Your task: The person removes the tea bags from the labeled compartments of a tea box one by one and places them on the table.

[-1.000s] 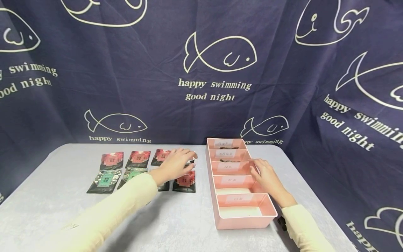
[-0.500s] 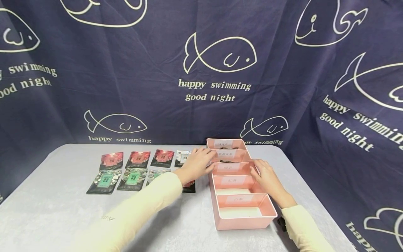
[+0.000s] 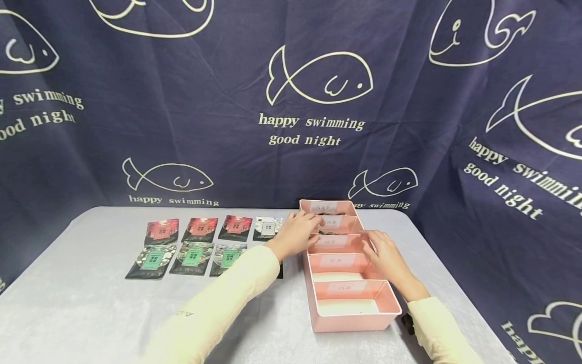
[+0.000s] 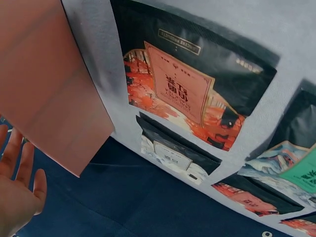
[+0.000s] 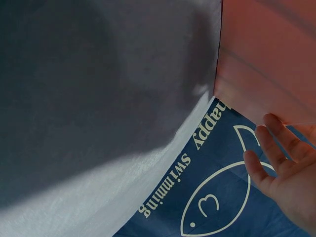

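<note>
A long pink divided box [image 3: 354, 322] stands on the table, its compartments labelled in Chinese characters. My left hand [image 3: 293, 233] is at the box's left rim, fingertips reaching over it near the second and third labels. Three of its fingers [image 4: 24, 165] show straight and spread in the left wrist view, while its thumb tip is hidden there. My right hand [image 3: 385, 253] rests on the right rim, with fairly straight fingers [image 5: 269, 148] against the wall. No pouch shows in either hand. Dark pouches [image 3: 334, 233] sit partly hidden in the second and third compartments.
Left of the box lie two rows of pouches: several red ones [image 3: 200, 230], a white one [image 3: 267, 227] and three green ones [image 3: 191, 258]. My left arm covers most of another red pouch [image 4: 182, 89]. Behind hangs a blue fish-print cloth [image 3: 236, 121].
My left hand has moved right, from above the pouches to the left rim of the box. My right hand has stayed on the right rim, and the box has not moved.
</note>
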A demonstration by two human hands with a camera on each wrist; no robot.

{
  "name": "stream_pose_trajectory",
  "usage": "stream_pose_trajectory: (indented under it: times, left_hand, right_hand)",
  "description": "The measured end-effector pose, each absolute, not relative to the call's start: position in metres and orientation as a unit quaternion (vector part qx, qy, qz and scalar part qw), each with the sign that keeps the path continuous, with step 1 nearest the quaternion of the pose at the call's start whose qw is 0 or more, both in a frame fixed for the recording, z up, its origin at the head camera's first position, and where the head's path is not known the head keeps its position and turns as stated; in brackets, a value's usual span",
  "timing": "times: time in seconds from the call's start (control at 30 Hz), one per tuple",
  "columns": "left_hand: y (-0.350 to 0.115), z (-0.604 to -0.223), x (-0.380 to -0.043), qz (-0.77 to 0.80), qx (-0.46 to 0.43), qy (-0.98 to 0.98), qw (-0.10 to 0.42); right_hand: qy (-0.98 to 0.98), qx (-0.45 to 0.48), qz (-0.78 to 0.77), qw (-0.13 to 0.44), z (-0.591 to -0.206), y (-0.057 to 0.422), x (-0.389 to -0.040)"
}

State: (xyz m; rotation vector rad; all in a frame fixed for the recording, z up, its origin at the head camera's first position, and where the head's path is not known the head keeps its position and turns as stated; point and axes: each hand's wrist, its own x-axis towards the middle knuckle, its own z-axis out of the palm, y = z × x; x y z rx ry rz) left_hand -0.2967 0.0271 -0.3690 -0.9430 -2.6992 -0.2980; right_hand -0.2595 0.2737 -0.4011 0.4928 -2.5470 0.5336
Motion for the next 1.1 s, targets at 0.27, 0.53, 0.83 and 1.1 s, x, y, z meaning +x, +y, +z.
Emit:
stream_pose_trajectory:
  times: [0.27, 0.53, 0.83, 1.1]
  left_hand:
    - [0.032, -0.376, -0.297, -0.104, -0.330, -0.930, 0.125]
    - [0.034, -0.378, -0.294, -0.104, -0.340, -0.923, 0.145]
    - [0.035, -0.382, -0.295, -0.105, -0.337, -0.921, 0.167]
    - [0.034, -0.382, -0.295, -0.121, -0.324, -0.918, 0.195]
  right_hand:
    - [-0.927, 0.195, 0.194, 0.254, -0.403, 0.276, -0.262]
    - [-0.930, 0.189, 0.194, 0.247, -0.403, 0.276, -0.262]
    - [-0.932, 0.186, 0.195, 0.243, -0.402, 0.275, -0.262]
    - [-0.935, 0.182, 0.192, 0.235, -0.402, 0.275, -0.263]
